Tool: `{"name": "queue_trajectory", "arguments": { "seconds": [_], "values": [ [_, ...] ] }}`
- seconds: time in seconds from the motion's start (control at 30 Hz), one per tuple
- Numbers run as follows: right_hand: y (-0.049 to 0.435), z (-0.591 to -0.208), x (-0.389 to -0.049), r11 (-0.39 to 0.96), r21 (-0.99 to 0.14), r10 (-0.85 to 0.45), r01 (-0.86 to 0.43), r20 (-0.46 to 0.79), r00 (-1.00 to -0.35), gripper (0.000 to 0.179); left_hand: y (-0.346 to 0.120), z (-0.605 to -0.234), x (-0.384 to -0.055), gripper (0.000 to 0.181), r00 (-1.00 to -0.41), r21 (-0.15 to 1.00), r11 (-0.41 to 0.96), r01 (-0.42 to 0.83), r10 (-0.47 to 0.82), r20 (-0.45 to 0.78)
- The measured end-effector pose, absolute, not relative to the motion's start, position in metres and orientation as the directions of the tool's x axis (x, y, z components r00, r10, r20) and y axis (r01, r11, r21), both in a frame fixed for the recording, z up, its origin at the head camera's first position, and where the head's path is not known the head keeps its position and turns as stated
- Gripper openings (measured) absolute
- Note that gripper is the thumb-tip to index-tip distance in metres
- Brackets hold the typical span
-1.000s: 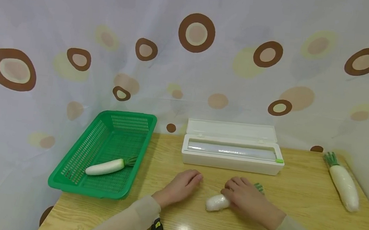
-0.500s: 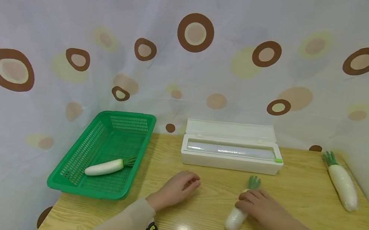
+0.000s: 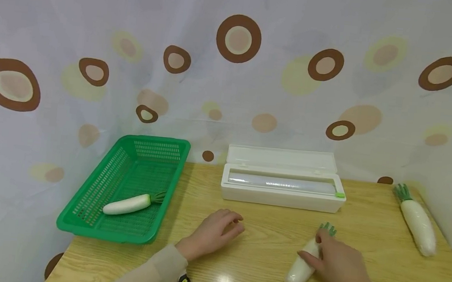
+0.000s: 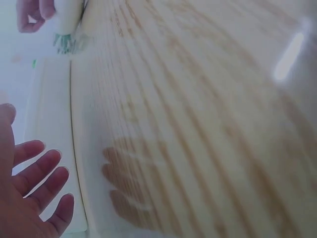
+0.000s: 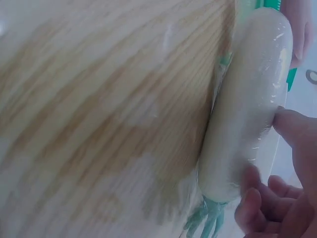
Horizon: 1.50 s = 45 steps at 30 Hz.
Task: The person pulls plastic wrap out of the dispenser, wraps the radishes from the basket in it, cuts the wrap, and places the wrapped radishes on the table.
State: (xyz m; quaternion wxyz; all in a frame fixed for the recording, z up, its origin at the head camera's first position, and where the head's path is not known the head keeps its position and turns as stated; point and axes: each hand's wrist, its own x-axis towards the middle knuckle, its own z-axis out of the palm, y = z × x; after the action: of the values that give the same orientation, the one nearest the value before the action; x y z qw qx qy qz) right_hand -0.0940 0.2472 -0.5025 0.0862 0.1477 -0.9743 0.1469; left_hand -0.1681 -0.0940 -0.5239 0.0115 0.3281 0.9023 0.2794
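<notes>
In the head view my right hand (image 3: 339, 263) holds a white radish (image 3: 300, 273) with short green leaf stubs, thumb on one side and fingers near the leaf end. Clear film wraps this radish (image 5: 247, 104), as its shine and wrinkles in the right wrist view show. My left hand (image 3: 212, 234) lies to the left by the table, fingers loosely bent and holding nothing. In the left wrist view the fingers of that hand (image 4: 37, 186) are spread apart, with the long white box (image 4: 54, 124) behind them.
A white film box (image 3: 282, 199) stands at the back with its lid raised and a roll (image 3: 281, 183) inside. At left, a green basket (image 3: 106, 235) holds another radish (image 3: 126, 205). One more wrapped radish (image 3: 418, 227) lies near the table's right edge.
My right hand has moved right and turned the radish so its leaves point more toward the back. The fingers have shifted along it. The left hand has barely moved.
</notes>
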Motion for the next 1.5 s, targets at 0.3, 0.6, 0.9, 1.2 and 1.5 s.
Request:
{"name": "queue_trajectory", "arguments": {
  "seconds": [0.3, 0.6, 0.9, 1.2, 1.5],
  "values": [
    [0.249, -0.502, -0.087, 0.890, -0.313, -0.315, -0.332, 0.106, -0.943, 0.042, -0.096, -0.522, -0.164, 0.032, -0.788, 0.407, 0.682, 0.608, 0.581, 0.203],
    [0.247, -0.501, -0.085, 0.907, -0.313, -0.281, -0.282, 0.052, -0.958, 0.062, -0.097, -0.520, -0.162, 0.027, -0.751, 0.308, 0.685, 0.661, 0.605, 0.264],
    [0.254, -0.495, -0.084, 0.849, -0.472, -0.307, -0.236, -0.079, -0.948, 0.060, -0.098, -0.521, -0.161, 0.030, -0.767, 0.325, 0.695, 0.641, 0.595, 0.240],
    [0.291, -0.472, -0.087, 0.869, -0.338, -0.286, -0.361, 0.250, -0.925, 0.064, -0.100, -0.525, -0.162, 0.029, -0.775, 0.320, 0.706, 0.632, 0.582, 0.248],
    [0.354, -0.449, -0.116, 0.833, -0.292, -0.317, -0.471, 0.446, -0.837, 0.055, -0.100, -0.523, -0.162, 0.029, -0.771, 0.317, 0.703, 0.637, 0.582, 0.257]
  ]
}}
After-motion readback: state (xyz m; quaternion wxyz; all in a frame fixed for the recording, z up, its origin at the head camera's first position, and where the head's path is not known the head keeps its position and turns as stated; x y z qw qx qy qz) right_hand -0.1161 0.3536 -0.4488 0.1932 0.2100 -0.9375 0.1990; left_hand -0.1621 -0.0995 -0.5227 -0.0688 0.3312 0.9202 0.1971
